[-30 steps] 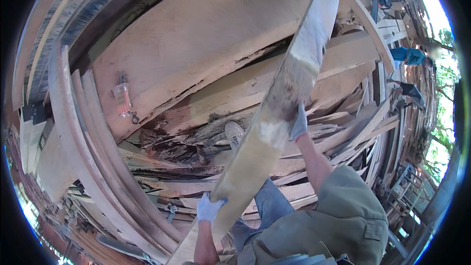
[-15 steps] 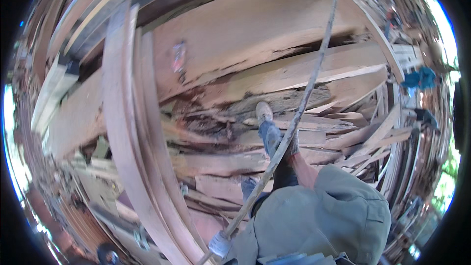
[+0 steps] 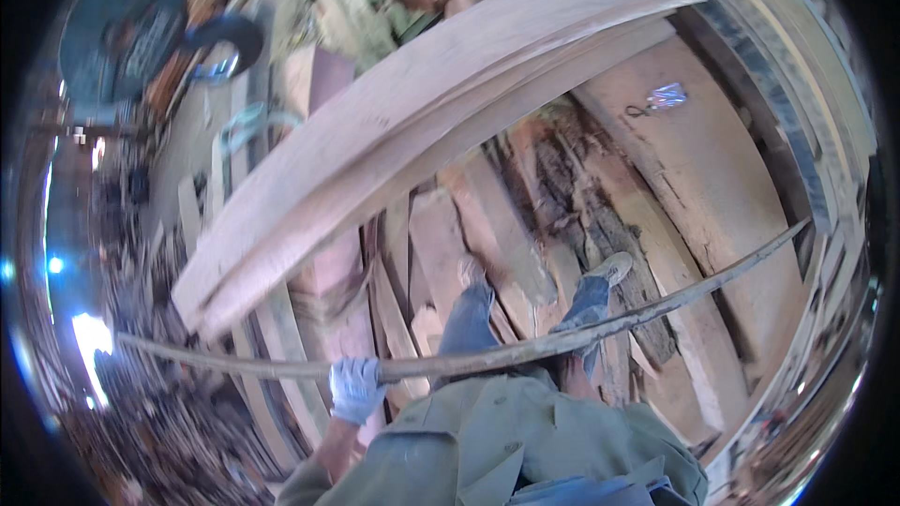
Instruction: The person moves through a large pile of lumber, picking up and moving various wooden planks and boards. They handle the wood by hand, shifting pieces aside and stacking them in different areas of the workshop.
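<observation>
A long, thin wooden strip (image 3: 525,350) with a rough edge runs crosswise in front of my body, bending through the wide view. My left hand (image 3: 356,390), in a white work glove, is closed around it left of my waist. Farther right, my right hand (image 3: 588,356) is at the strip, mostly hidden behind it; its fingers are hard to see, but it appears to grip there. Just beyond the strip, my shoes stand on loose boards. Past them on the left, thick pale planks (image 3: 441,103) lie stacked at a slant.
Uneven boards (image 3: 487,215) and a bark-edged slab (image 3: 609,215) lie underfoot. On a broad plank (image 3: 703,141) at right rests a small clear package (image 3: 667,96). A large dark round object (image 3: 122,28) stands at far left, near a pale green hose or strap (image 3: 248,126). Scrap wood surrounds.
My view and body have turned left, so the plank stack now lies slanting ahead. The strip has swung from steeply slanted to nearly crosswise, with my left hand still holding it.
</observation>
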`<act>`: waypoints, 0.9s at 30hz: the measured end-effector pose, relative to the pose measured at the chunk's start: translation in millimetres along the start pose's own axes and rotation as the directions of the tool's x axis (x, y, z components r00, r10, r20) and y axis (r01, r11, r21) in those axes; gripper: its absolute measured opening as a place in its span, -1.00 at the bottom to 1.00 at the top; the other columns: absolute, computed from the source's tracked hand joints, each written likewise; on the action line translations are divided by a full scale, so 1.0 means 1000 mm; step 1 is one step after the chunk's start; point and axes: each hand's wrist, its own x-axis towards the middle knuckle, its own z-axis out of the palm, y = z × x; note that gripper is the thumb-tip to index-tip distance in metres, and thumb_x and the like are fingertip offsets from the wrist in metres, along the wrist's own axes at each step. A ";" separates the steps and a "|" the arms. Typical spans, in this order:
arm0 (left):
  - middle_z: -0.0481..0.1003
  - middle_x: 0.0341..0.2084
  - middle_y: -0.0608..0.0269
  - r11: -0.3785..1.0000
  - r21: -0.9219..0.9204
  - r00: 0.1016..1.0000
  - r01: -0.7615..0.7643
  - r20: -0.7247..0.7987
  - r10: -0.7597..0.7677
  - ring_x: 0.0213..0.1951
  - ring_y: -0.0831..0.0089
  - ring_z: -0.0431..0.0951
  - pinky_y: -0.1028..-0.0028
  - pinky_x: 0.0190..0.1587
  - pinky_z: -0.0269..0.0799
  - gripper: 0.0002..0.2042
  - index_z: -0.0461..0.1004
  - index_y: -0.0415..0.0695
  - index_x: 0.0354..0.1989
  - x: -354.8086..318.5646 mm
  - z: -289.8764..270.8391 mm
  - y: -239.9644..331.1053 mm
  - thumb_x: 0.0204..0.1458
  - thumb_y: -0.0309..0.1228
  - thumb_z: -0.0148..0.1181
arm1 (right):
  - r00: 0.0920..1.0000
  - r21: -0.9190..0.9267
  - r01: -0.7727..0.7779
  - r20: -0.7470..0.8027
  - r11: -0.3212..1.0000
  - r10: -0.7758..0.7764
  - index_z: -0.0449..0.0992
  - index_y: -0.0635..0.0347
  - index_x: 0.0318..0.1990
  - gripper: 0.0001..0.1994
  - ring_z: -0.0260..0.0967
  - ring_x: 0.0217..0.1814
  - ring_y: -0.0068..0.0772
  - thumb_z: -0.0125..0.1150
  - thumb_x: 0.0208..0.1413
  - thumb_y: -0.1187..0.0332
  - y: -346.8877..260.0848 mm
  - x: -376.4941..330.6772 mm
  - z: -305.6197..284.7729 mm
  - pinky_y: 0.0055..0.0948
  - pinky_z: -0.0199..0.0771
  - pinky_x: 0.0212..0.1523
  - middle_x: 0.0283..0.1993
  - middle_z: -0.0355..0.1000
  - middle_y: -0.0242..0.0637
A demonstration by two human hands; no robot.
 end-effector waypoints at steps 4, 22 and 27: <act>0.40 -0.44 0.22 0.994 0.004 0.994 0.109 -0.014 -0.109 -0.36 0.18 0.41 0.15 -0.22 0.30 -0.63 0.39 -0.07 -0.27 -0.043 0.013 0.003 -0.31 -0.27 0.28 | 0.998 -0.100 -0.054 0.038 0.994 0.058 0.47 -0.08 -0.02 -0.36 0.44 -0.27 -0.15 -0.21 0.09 -0.38 0.012 0.006 0.004 -0.12 0.52 -0.19 -0.23 0.49 -0.23; 0.38 -0.54 0.25 0.889 -0.013 0.870 0.458 -0.198 -0.451 -0.45 0.19 0.38 0.22 -0.37 0.23 -0.35 0.40 -0.06 -0.35 -0.181 0.113 -0.018 -0.47 0.23 0.36 | 0.989 -0.125 -0.119 0.072 0.985 0.129 0.50 -0.10 0.01 -0.31 0.37 -0.02 -0.10 -0.23 0.06 -0.42 0.126 0.023 0.089 0.09 0.20 0.16 -0.04 0.48 -0.28; 0.44 -0.48 0.16 0.887 -0.175 0.863 0.426 -0.214 -0.457 -0.39 0.07 0.42 0.18 -0.31 0.29 -0.39 0.42 -0.10 -0.31 -0.179 0.124 -0.045 -0.45 0.10 0.43 | 0.994 -0.280 -0.037 -0.108 0.959 0.007 0.42 -0.10 0.12 -0.37 0.34 0.12 -0.16 -0.06 0.08 -0.31 0.151 0.027 0.102 0.06 0.26 0.16 0.11 0.42 -0.34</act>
